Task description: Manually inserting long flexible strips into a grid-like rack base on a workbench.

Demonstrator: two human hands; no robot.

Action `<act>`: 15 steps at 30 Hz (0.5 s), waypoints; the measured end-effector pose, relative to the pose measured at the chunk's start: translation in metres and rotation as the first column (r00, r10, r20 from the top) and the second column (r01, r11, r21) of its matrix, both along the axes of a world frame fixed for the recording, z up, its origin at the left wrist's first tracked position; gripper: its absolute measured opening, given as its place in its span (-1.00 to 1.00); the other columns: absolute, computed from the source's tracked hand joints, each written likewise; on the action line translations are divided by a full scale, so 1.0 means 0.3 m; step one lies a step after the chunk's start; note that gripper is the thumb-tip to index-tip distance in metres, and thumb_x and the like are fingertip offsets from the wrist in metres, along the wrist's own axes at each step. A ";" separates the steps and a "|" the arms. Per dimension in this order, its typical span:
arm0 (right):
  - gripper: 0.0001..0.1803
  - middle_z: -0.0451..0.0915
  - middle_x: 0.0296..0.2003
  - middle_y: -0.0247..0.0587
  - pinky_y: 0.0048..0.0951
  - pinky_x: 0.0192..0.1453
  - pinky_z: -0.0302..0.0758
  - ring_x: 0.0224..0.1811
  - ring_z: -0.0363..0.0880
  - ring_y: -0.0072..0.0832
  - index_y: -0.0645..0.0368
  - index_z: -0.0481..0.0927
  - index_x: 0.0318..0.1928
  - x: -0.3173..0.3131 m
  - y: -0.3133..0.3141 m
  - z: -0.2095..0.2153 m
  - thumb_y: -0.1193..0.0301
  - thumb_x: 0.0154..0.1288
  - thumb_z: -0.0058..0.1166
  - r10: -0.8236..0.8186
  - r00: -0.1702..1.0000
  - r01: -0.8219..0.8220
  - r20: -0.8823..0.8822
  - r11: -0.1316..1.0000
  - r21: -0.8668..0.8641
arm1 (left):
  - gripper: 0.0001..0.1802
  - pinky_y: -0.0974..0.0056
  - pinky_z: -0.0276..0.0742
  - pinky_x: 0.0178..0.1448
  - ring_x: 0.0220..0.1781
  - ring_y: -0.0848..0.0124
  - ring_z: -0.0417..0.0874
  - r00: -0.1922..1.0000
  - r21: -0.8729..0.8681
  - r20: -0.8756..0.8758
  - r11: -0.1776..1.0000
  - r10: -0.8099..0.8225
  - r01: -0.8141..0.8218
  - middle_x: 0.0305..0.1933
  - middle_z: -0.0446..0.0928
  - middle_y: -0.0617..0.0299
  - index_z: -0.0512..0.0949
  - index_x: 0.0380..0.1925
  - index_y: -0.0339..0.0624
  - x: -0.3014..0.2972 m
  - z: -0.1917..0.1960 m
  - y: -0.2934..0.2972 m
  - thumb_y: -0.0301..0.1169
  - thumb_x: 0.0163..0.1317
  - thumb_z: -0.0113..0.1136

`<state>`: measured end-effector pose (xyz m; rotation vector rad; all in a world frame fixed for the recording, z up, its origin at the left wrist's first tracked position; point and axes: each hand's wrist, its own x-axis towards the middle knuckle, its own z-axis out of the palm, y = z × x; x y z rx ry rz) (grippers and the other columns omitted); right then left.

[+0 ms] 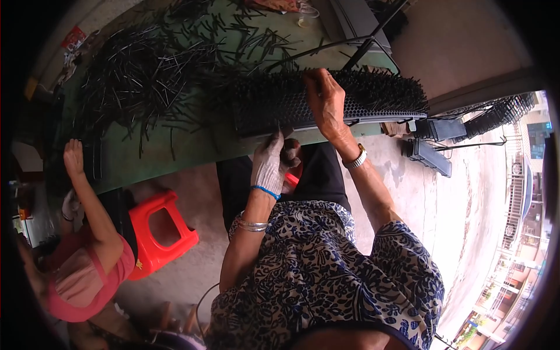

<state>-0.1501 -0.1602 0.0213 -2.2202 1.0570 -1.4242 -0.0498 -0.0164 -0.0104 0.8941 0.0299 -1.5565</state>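
Observation:
A long black panel (289,111) pierced with small holes lies along the near edge of the table. Dense short black strips (379,87) stand up from its far side. My bare right hand (328,105) is over the panel, fingers pinched and pointing down by the strips; what is between the fingertips is too small to tell. My left hand (268,160), in a whitish glove with dark fingertips, is at the panel's near edge. Its thumb points up against that edge and its fingers curl below; anything inside them is hidden.
A big heap of loose black strips (146,76) covers the green table (134,157) at left. A co-worker's hand (73,157) rests at the table's left end. A red stool (166,233) stands between us. Grey panels (430,154) lie at right, near a thin metal frame (367,44).

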 end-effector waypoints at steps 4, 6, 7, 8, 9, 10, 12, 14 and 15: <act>-0.90 0.60 -0.40 -0.11 -0.45 -0.34 0.48 -0.45 0.58 -0.38 0.25 0.54 -0.21 0.009 0.001 0.019 0.57 0.26 0.14 0.000 0.999 -0.001 -0.046 1.000 -0.025 | -0.63 0.41 0.31 -0.50 -0.58 0.57 0.36 0.999 -0.024 0.023 0.999 -0.029 0.029 -0.44 0.52 0.18 0.52 -0.02 -0.27 0.009 -0.008 0.010 -0.19 0.40 0.10; -0.88 0.60 -0.41 -0.10 -0.43 -0.32 0.49 -0.43 0.61 -0.30 0.25 0.56 -0.20 0.010 0.018 0.038 0.58 0.24 0.16 -0.003 1.000 0.005 -0.018 0.995 0.098 | -0.62 0.44 0.29 -0.54 -0.61 0.59 0.34 0.998 -0.024 0.052 0.999 -0.023 0.024 -0.47 0.52 0.20 0.52 -0.02 -0.30 0.005 0.001 0.014 -0.19 0.41 0.08; -0.88 0.60 -0.41 -0.10 -0.43 -0.32 0.49 -0.43 0.61 -0.30 0.25 0.56 -0.20 0.005 0.011 0.025 0.58 0.24 0.16 -0.005 1.000 0.006 -0.018 0.995 0.096 | -0.63 0.45 0.30 -0.54 -0.62 0.60 0.35 0.998 -0.026 0.067 0.999 -0.018 0.019 -0.48 0.52 0.21 0.53 -0.05 -0.30 0.001 0.008 0.015 -0.18 0.41 0.08; -0.88 0.59 -0.39 -0.11 -0.42 -0.32 0.49 -0.41 0.61 -0.27 0.23 0.57 -0.20 -0.002 0.000 -0.002 0.55 0.24 0.17 0.023 1.000 -0.022 -0.013 0.997 0.071 | -0.63 0.45 0.31 -0.54 -0.62 0.61 0.35 0.997 -0.028 0.081 1.000 -0.012 0.014 -0.48 0.52 0.22 0.55 -0.07 -0.29 -0.002 0.014 0.016 -0.17 0.42 0.07; -0.87 0.59 -0.37 -0.11 -0.40 -0.31 0.50 -0.38 0.62 -0.24 0.20 0.58 -0.19 -0.001 0.000 -0.004 0.53 0.23 0.17 0.052 0.999 -0.051 -0.010 0.998 0.048 | -0.63 0.45 0.31 -0.54 -0.62 0.61 0.35 0.997 -0.028 0.082 0.999 -0.012 0.014 -0.48 0.52 0.22 0.55 -0.07 -0.29 -0.002 0.018 0.019 -0.17 0.42 0.07; -0.87 0.59 -0.37 -0.11 -0.40 -0.31 0.50 -0.38 0.62 -0.24 0.20 0.58 -0.19 -0.003 0.006 -0.004 0.53 0.23 0.17 0.052 0.999 -0.051 -0.010 0.998 0.047 | -0.64 0.44 0.30 -0.51 -0.61 0.60 0.36 0.994 -0.021 0.105 0.999 -0.031 0.034 -0.49 0.51 0.23 0.53 -0.06 -0.27 -0.002 0.022 0.021 -0.17 0.41 0.08; -0.86 0.56 -0.30 -0.14 -0.36 -0.27 0.53 -0.31 0.62 -0.22 0.12 0.63 -0.19 -0.005 0.028 0.001 0.47 0.22 0.20 0.009 0.969 0.012 -0.248 0.996 0.086 | -0.65 0.43 0.30 -0.49 -0.60 0.59 0.36 0.990 -0.015 0.129 0.998 -0.051 0.053 -0.50 0.49 0.23 0.52 -0.06 -0.24 -0.002 0.030 0.025 -0.17 0.40 0.10; -0.86 0.54 -0.27 -0.15 -0.34 -0.24 0.54 -0.29 0.61 -0.22 0.09 0.65 -0.19 0.001 0.037 0.006 0.44 0.21 0.21 -0.021 0.966 0.034 -0.259 0.998 0.044 | -0.64 0.44 0.32 -0.49 -0.60 0.61 0.38 0.988 -0.027 0.141 0.997 -0.063 0.068 -0.51 0.49 0.25 0.54 -0.09 -0.26 -0.004 0.037 0.028 -0.16 0.41 0.09; -0.85 0.53 -0.25 -0.16 -0.32 -0.22 0.55 -0.27 0.60 -0.22 0.05 0.67 -0.20 0.002 0.040 0.009 0.41 0.19 0.22 -0.052 0.962 0.054 -0.269 0.999 0.002 | -0.64 0.44 0.32 -0.49 -0.60 0.61 0.38 0.988 -0.028 0.142 0.997 -0.063 0.067 -0.51 0.49 0.25 0.54 -0.09 -0.26 -0.004 0.036 0.030 -0.16 0.41 0.09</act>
